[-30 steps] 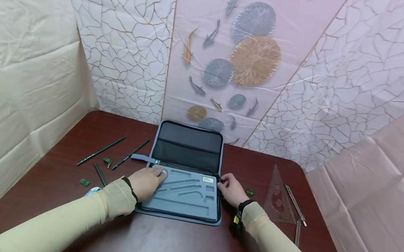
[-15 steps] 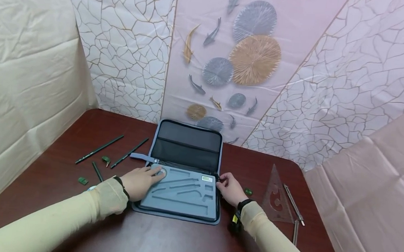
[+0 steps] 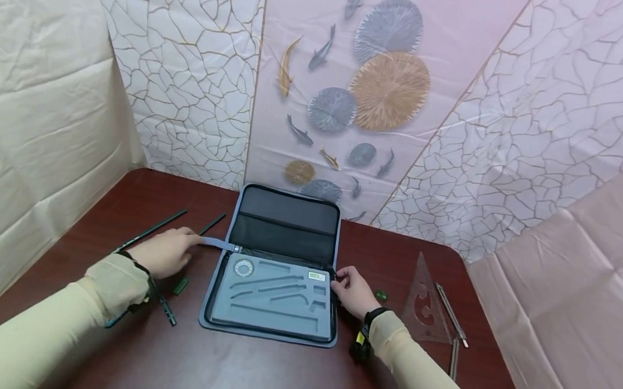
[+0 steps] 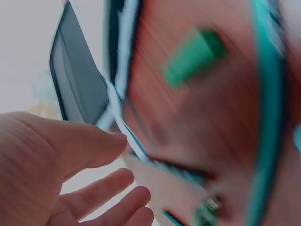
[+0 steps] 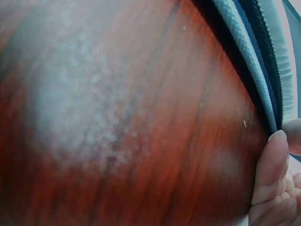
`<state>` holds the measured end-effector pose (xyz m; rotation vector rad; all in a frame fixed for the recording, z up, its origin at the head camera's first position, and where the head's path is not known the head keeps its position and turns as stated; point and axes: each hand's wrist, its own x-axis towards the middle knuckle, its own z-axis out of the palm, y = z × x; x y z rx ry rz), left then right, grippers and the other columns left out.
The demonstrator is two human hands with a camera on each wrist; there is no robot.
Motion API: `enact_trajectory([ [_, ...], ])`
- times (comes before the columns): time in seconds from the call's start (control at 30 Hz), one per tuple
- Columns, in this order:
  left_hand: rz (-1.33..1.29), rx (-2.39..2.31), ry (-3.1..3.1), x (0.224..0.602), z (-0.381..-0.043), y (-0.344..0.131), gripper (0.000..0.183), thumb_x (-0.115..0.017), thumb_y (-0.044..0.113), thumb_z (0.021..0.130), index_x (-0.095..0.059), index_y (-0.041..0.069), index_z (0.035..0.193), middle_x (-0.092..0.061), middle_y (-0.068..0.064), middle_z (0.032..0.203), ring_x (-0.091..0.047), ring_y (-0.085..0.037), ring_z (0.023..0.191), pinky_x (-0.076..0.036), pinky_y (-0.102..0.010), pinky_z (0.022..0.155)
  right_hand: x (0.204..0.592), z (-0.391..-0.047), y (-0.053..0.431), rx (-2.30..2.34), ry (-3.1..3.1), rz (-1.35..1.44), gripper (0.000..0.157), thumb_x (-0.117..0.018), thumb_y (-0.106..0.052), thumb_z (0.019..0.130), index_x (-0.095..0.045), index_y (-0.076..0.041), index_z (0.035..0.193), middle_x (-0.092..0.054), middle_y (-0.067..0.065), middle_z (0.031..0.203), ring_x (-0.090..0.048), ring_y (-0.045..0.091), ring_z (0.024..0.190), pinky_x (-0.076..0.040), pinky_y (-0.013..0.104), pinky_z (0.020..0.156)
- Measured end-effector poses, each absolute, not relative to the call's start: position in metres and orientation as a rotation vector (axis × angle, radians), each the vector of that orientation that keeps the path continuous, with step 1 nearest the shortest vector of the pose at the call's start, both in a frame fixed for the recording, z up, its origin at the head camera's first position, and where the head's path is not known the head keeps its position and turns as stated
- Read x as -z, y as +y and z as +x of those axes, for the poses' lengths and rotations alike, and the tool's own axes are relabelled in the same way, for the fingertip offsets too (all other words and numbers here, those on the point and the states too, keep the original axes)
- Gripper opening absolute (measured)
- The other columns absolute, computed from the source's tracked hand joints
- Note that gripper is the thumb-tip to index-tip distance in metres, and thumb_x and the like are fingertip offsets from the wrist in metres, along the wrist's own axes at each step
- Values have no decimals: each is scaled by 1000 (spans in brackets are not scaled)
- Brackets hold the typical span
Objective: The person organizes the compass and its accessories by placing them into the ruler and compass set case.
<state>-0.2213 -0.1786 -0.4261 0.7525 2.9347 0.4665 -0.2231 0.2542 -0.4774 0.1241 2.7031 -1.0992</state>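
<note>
A blue-grey zip case lies spread on the table, its dark lid raised at the back. Inside sits a grey foam tray with cut-out slots and a round dial-like disc in one corner. My left hand hovers left of the case, fingers loose, index fingertip at the end of the case's strap; whether they touch is unclear. In the left wrist view the strap passes by my thumb tip. My right hand pinches the case's right edge near the hinge between thumb and finger.
Dark green sticks and a green block lie around my left hand. To the right are a small green piece, a black-and-yellow item, a clear triangular ruler and thin metal-looking strips.
My left hand has lifted off the tray's round disc and moved left, uncovering the disc, the green block and a stick. My right hand stays at the case's edge.
</note>
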Motion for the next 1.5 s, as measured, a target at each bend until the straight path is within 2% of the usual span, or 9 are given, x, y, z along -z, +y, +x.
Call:
enact_trajectory([
  [0.13, 641, -488, 2894, 432, -226, -204, 36, -59, -5, 86, -59, -6, 123, -57, -23, 114, -59, -37, 104, -50, -49, 82, 477, -223, 252, 1105, 2696, 139, 23, -60, -20, 97, -50, -11, 115, -55, 7, 84, -56, 20, 64, -48, 32, 58],
  [0.47, 589, -468, 2915, 435, -226, -226, 22, -57, -9, 84, -66, 1, 101, -57, -17, 97, -58, -32, 88, -50, -43, 70, 475, -222, 253, 1115, 2699, 135, 23, -60, -20, 97, -50, -10, 116, -55, 7, 84, -56, 20, 62, -47, 32, 58],
  [0.7, 631, -419, 2972, 445, -226, -226, 21, -64, -4, 84, -66, -1, 104, -60, -13, 93, -61, -30, 85, -51, -42, 69, 477, -221, 254, 1121, 2714, 137, 22, -60, -19, 97, -50, -11, 115, -54, 7, 84, -55, 20, 62, -47, 32, 57],
  [0.87, 647, -418, 2999, 452, -226, -227, 22, -64, -5, 83, -66, -1, 104, -60, -14, 94, -62, -31, 86, -51, -43, 71, 478, -221, 254, 1112, 2725, 121, 22, -60, -19, 97, -49, -10, 115, -54, 7, 83, -55, 20, 62, -45, 32, 56],
  [1.13, 657, -444, 3024, 454, -226, -228, 17, -64, -7, 81, -66, -2, 98, -59, -12, 89, -61, -29, 83, -51, -42, 70, 480, -222, 254, 1103, 2724, 131, 22, -60, -19, 97, -50, -11, 114, -54, 7, 82, -56, 20, 61, -46, 32, 57],
  [1.5, 672, -408, 3051, 449, -224, -226, 9, -67, -5, 84, -65, 4, 85, -56, -8, 82, -59, -24, 75, -49, -38, 65, 479, -222, 254, 1121, 2711, 137, 22, -60, -20, 97, -50, -11, 114, -55, 7, 82, -56, 21, 62, -45, 32, 57],
])
